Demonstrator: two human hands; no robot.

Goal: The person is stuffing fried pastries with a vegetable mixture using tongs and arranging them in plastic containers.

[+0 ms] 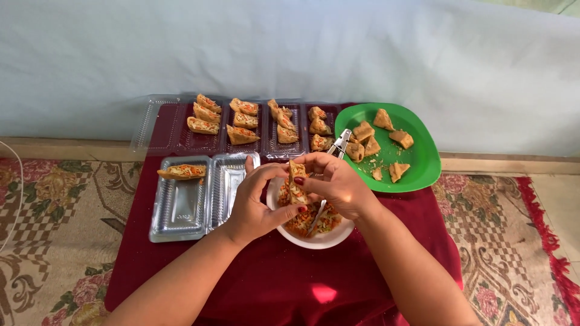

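Observation:
Both of my hands hold one fried tofu pocket (296,181) stuffed with shredded vegetables, above a white bowl (323,240) of orange and pale filling. My left hand (257,202) grips the pocket from the left and below. My right hand (338,181) pinches it from the right and top. A metal spoon or tong handle (317,220) lies in the bowl under my right hand.
A green plate (417,163) holds several unfilled tofu pieces, with metal tongs (339,143) at its left rim. Clear plastic trays (254,124) at the back carry several stuffed pieces. An open clear container (181,205) holds one stuffed piece (181,172). A dark red cloth (272,284) covers the low table on a patterned carpet.

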